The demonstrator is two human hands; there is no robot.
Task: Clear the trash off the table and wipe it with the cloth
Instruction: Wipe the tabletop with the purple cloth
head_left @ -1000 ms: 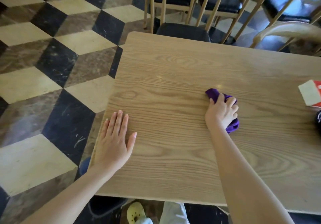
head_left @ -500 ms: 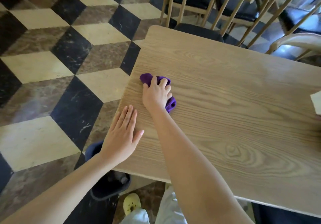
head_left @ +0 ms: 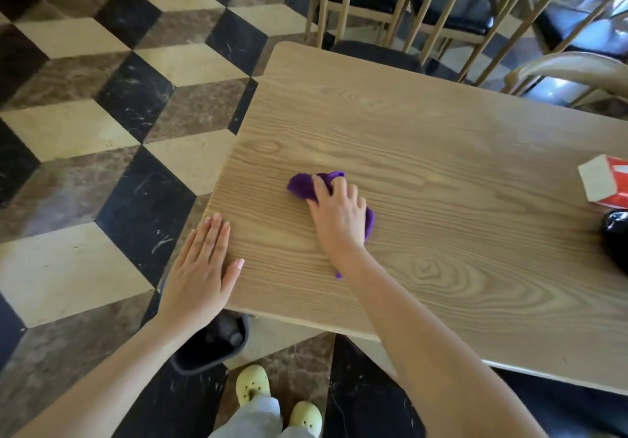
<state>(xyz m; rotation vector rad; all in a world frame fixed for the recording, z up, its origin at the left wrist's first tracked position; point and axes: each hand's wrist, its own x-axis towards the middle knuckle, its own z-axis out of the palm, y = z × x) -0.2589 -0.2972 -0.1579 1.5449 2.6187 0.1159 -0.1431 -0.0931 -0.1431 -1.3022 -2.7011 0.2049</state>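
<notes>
A bunched purple cloth [head_left: 301,186] lies on the left part of the light wooden table [head_left: 441,152]. My right hand [head_left: 339,216] is on top of the cloth with its fingers curled over it, and the cloth sticks out to the left and right of the hand. My left hand [head_left: 200,267] lies flat with straight fingers on the table's near left corner, holding nothing. No loose trash shows on the visible tabletop.
A white and red box [head_left: 603,184] and a black rounded object [head_left: 616,237] sit at the table's right edge. A dark bin [head_left: 210,346] stands on the floor under the near left corner. Wooden chairs [head_left: 390,6] line the far side.
My right hand swept the cloth from the table's middle to its left edge, then back a short way to the right. My left hand stayed flat at the near left corner.
</notes>
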